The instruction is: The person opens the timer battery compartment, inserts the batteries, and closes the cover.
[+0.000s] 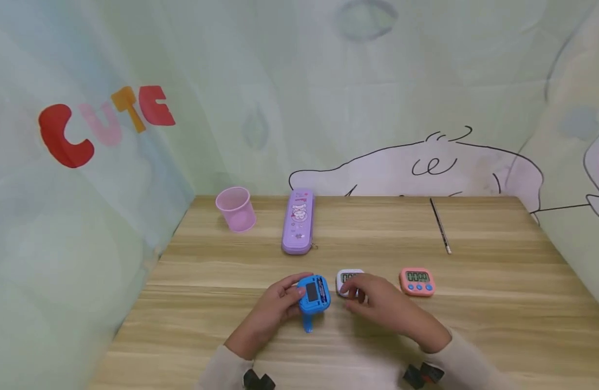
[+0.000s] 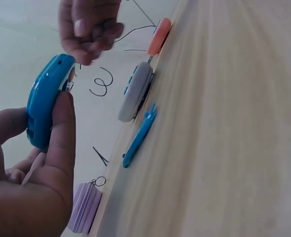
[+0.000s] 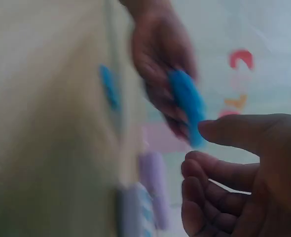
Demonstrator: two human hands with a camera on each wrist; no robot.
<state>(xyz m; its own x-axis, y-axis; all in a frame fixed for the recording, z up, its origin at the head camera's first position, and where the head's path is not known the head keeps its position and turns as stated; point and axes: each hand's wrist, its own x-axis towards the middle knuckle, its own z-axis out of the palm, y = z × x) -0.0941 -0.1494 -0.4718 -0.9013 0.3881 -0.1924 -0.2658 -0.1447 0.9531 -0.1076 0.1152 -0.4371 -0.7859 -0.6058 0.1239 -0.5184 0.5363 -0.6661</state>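
Observation:
My left hand [image 1: 275,309] grips a blue digital timer [image 1: 309,306] by its edge, thumb on one face and fingers behind. The timer's back faces up with the battery slot uncovered, and a thin battery [image 1: 322,290] shows in it. Below it on the table lies a blue battery cover [image 2: 140,136]. My right hand [image 1: 384,303] hovers just right of the blue timer, its thumb and loosely curled fingers apart with nothing seen between them. It partly hides a white timer [image 1: 345,273] in the head view.
A pink timer [image 1: 417,282] lies right of the white one. Farther back are a pink cup [image 1: 238,214], a purple pencil case [image 1: 298,222] and a dark pencil [image 1: 441,226]. A printed curtain [image 1: 260,81] hangs behind the wooden table [image 1: 192,287].

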